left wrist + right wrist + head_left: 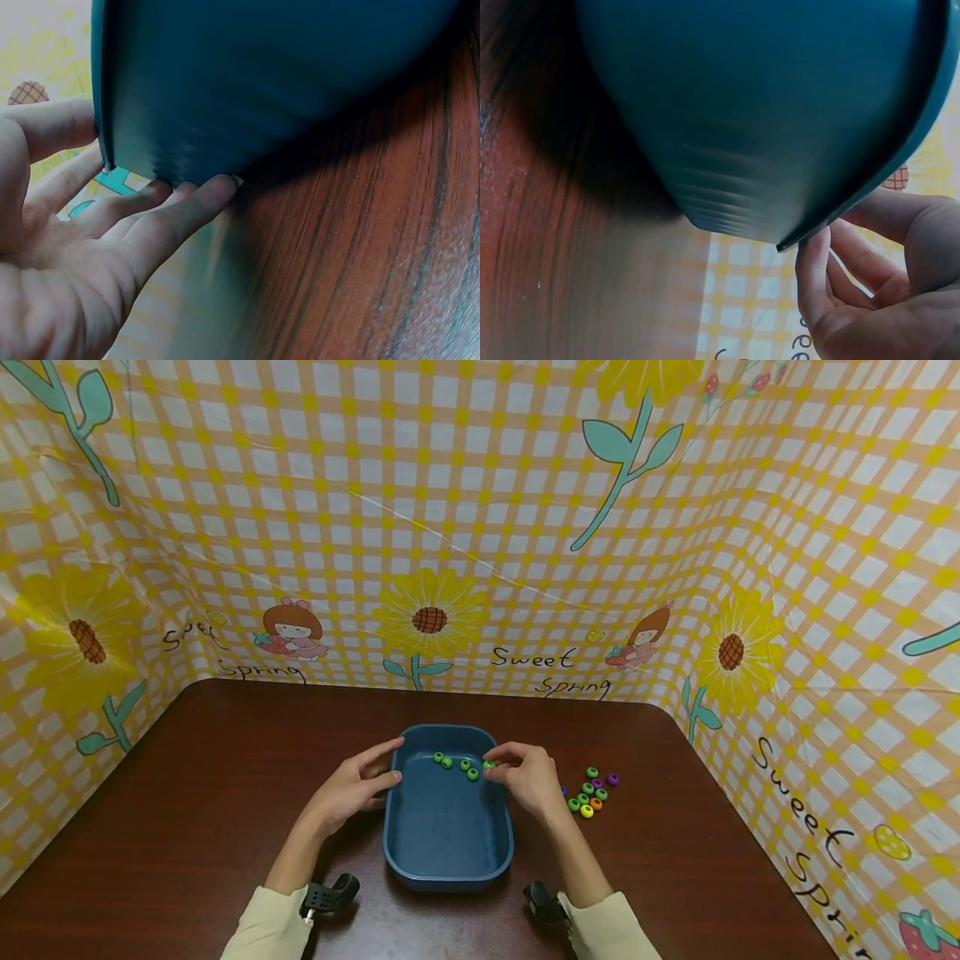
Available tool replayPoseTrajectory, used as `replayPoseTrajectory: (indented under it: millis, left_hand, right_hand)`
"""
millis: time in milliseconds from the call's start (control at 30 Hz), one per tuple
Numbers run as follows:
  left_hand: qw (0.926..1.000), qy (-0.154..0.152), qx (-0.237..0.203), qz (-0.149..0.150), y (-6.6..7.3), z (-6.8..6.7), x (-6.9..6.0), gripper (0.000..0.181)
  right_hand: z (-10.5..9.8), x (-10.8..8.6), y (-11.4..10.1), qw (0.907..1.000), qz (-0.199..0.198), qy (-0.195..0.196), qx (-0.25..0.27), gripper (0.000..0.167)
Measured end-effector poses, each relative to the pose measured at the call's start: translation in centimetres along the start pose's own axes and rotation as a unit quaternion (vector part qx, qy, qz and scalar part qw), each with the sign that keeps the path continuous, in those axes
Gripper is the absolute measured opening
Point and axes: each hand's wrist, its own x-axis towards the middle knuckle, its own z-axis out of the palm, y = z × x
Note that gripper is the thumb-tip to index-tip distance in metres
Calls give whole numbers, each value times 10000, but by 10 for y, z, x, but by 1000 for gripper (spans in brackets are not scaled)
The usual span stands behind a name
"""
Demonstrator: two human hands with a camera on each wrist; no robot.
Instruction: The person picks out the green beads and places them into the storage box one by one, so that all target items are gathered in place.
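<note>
A dark blue rectangular tub (pixel 448 835) stands on the table, with several green beads (pixel 472 774) inside toward its far end. My left hand (pixel 348 792) touches the tub's left side. In the left wrist view its fairly straight fingers (pixel 210 196) lie against the outer wall, and one digit meets the rim. At the right rim, my right hand (pixel 531 781) pinches a green bead (pixel 489 765) between thumb and forefinger. The right wrist view shows that hand (pixel 877 300) by the rim, its fingertips partly hidden and the bead out of sight.
On the brown table (pixel 262 760), right of the tub, lies a loose group of green, purple, orange, yellow and blue beads (pixel 587 788); my right forearm partly hides the blue one. Checked cloth (pixel 465 527) with sunflowers hangs around the back and sides.
</note>
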Motion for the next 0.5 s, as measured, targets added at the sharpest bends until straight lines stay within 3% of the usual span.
replayPoseTrajectory:
  millis: [500]
  left_hand:
    - [10000,-46,-38,35,1,0,0,61]
  right_hand:
    - [0,-1,0,9998,-20,-165,-53,13]
